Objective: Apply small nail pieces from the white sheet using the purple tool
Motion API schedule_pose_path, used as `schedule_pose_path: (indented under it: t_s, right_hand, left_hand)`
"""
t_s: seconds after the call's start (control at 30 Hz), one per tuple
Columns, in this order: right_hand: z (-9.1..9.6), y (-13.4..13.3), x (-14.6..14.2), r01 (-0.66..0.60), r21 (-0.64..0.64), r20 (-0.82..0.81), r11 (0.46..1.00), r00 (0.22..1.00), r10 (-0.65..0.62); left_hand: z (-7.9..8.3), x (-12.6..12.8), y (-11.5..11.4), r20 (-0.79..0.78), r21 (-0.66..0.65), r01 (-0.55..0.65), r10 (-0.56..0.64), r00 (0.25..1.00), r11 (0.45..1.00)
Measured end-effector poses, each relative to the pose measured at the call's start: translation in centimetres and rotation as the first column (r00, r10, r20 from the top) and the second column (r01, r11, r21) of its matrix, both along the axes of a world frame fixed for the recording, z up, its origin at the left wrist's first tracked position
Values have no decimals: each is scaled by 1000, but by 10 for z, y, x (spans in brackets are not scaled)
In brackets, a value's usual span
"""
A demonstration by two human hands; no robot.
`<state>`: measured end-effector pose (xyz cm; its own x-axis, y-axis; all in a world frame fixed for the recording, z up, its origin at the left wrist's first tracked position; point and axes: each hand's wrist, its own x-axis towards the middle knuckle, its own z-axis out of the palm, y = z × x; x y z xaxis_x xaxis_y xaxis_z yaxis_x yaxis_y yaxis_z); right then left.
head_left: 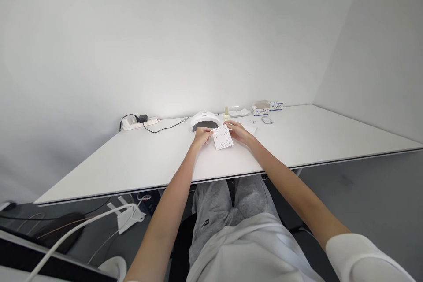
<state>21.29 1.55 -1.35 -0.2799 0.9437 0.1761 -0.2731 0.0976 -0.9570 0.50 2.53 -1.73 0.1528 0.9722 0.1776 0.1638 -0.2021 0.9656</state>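
White shirt (257, 251) cropped below, left fingers (207, 131) pinch a speckled card (222, 138); right fingers (231, 124) touch it, hold unclear.

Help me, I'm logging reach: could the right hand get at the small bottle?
Probably yes: the small bottle stands just beyond the right hand, with nothing evident between them, though that hand is at the speckled card.

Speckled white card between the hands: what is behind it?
Beyond the speckled white card, a white dome-shaped device and a small bottle stand on the table. Whatever lies directly behind the card is covered and can't be seen.
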Motion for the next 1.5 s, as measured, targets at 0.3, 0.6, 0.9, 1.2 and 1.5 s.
schedule_pose_path:
  t_s: [0.3, 0.6, 0.9, 1.2, 1.5]
  right_hand:
    - [2, -3, 0, -17, 16, -4, 1000, 1000, 17]
    - [-2, 0, 2, -21, 34, -8, 999, 1000, 22]
    - [-4, 3, 2, -23, 25, -11, 999, 1000, 23]
    - [-5, 3, 1, -43, 38, -7, 998, 999, 43]
    - [-4, 2, 1, -43, 41, 1, 998, 999, 43]
  left_hand:
    - [0, 0, 0, 0, 2, -4, 4, 1000, 1000]
    - [-1, 1, 1, 22, 4, 2, -2, 1000, 1000]
    - [-1, 1, 1, 25, 12, 14, -14, 1000, 1000]
    - [-2, 1, 3, 39, -13, 0, 1, 999, 1000]
    - [1, 2, -2, 46, -15, 1, 0, 999, 1000]
